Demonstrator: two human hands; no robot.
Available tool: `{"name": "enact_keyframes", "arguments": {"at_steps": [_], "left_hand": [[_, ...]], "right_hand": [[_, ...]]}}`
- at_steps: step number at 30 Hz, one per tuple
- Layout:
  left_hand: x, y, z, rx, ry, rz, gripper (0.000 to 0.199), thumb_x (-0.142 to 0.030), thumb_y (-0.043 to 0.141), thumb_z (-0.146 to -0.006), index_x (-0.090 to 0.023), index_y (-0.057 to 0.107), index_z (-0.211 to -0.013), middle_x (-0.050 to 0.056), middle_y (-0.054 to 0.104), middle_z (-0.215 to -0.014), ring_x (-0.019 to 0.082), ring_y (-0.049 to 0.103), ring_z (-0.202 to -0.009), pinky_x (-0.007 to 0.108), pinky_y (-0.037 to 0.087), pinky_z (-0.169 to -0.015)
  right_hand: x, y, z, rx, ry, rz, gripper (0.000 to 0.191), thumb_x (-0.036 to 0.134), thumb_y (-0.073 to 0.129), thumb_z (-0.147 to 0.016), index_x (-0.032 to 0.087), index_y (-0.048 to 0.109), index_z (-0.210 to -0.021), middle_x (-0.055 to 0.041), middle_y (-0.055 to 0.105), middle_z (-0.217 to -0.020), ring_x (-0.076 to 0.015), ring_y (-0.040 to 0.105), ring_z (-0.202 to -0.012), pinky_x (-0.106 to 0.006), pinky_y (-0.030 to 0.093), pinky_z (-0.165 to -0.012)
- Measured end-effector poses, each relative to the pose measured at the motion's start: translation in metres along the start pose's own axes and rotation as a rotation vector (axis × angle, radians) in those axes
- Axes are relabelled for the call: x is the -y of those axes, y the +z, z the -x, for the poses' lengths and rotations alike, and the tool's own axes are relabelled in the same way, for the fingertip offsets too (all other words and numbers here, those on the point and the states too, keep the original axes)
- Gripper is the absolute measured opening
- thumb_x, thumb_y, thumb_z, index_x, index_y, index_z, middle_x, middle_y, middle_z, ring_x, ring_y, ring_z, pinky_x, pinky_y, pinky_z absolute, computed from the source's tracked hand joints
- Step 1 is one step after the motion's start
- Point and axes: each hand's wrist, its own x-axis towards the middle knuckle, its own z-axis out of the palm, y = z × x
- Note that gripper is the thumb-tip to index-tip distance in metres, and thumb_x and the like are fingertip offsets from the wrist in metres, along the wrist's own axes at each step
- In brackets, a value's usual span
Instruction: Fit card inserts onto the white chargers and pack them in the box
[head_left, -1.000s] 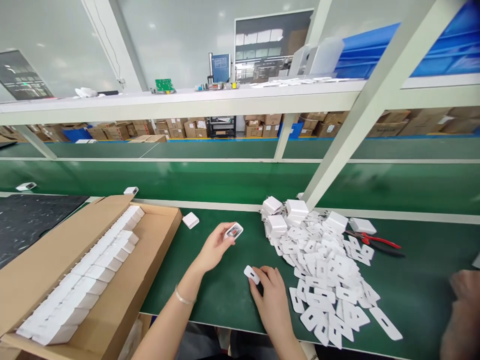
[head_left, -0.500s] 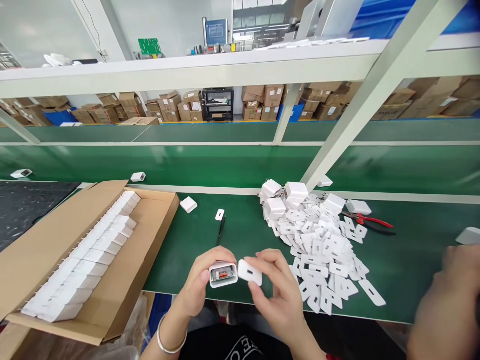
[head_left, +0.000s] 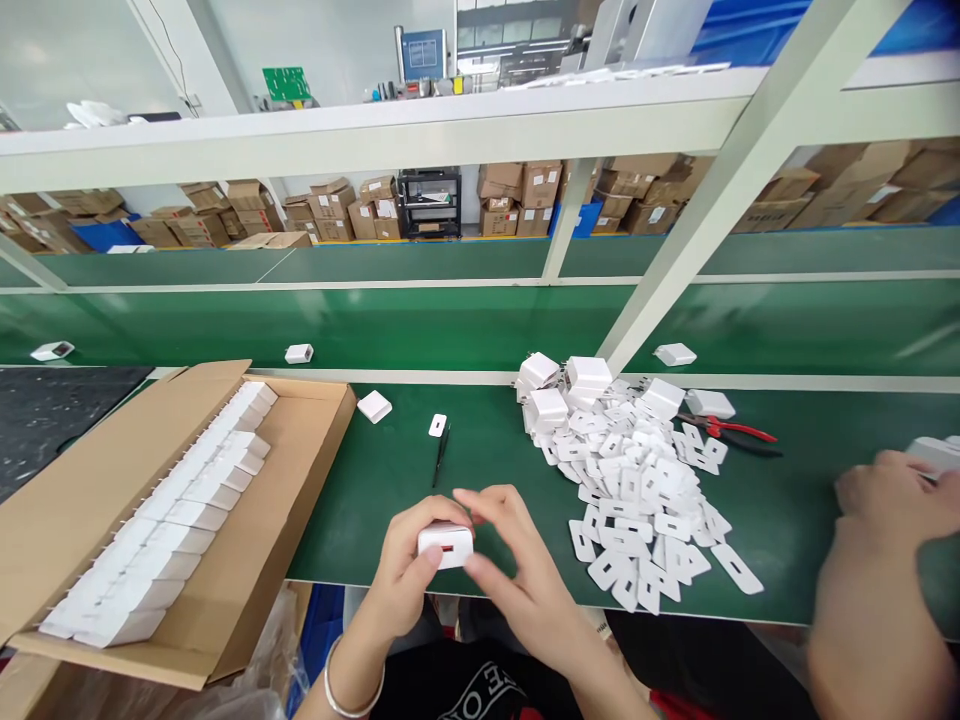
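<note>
A white USB charger (head_left: 460,556) is in my left hand (head_left: 409,562), its end facing me. A white slotted cover plate lies over that end, with red showing through the slot; the left thumb rests on the plate. Whether it sits fully flush, I cannot tell. My right hand (head_left: 517,575) is at the charger's right side, thumb and forefinger apart and nothing gripped between them. Just beyond the hands are a loose cover plate (head_left: 437,425) and black tweezers (head_left: 442,456). To the right spreads a pile of white cover plates (head_left: 637,490), with several charger housings (head_left: 589,376) at its back.
An open cardboard box (head_left: 322,440) on the left holds rows of white chargers (head_left: 172,515). Red-handled pliers (head_left: 731,430) lie right of the pile. A co-worker's hand (head_left: 881,500) is at the far right. Single chargers stand on the green belt (head_left: 420,330) behind a slanted post (head_left: 675,260).
The cover plate has gone from my right fingers onto the charger's open end. My right hand has moved left and its fingers have spread. Chargers on the belt have shifted right.
</note>
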Motion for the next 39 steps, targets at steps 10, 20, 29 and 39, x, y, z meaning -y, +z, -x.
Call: {"name": "enact_keyframes", "arguments": {"at_steps": [10,20,29,39], "left_hand": [[0.005,0.012,-0.004,-0.106,0.125,-0.18,0.042,-0.058,0.048,-0.102,-0.024,0.073,-0.105,0.01,0.067,-0.102,0.03,0.057,-0.107,0.041,0.048,-0.089],[0.024,0.017,0.003,-0.133,0.047,-0.293,0.04,-0.043,0.03,-0.112,-0.027,0.062,-0.131,0.008,0.063,-0.111,0.021,0.06,-0.093,0.034,0.047,-0.082],[0.026,0.019,0.005,-0.173,0.068,-0.324,0.034,-0.035,0.037,-0.111,-0.025,0.067,-0.123,0.005,0.06,-0.1,0.018,0.058,-0.085,0.03,0.045,-0.075],[0.034,0.015,0.007,-0.214,-0.039,-0.319,0.038,-0.037,0.035,-0.112,-0.024,0.07,-0.118,0.007,0.068,-0.107,0.021,0.063,-0.098,0.033,0.049,-0.086]], "right_hand": [[-0.015,0.029,-0.003,-0.022,0.305,-0.684,0.034,0.049,0.077,-0.092,0.024,0.067,-0.114,-0.0048,0.067,-0.108,-0.0191,0.065,-0.102,-0.03,0.054,-0.09],[-0.027,0.032,-0.005,-0.205,0.224,-0.614,0.037,0.043,0.08,-0.091,0.031,0.071,-0.125,-0.0037,0.058,-0.108,-0.0191,0.065,-0.102,-0.03,0.059,-0.09],[-0.034,0.037,-0.007,-0.254,0.198,-0.563,0.029,0.045,0.076,-0.093,0.029,0.075,-0.117,-0.0017,0.057,-0.097,-0.0148,0.064,-0.086,-0.026,0.059,-0.079],[-0.048,0.051,-0.009,-0.303,0.246,-0.462,0.026,0.044,0.073,-0.094,0.025,0.074,-0.112,-0.0037,0.061,-0.098,-0.0174,0.066,-0.087,-0.029,0.059,-0.077]]}}
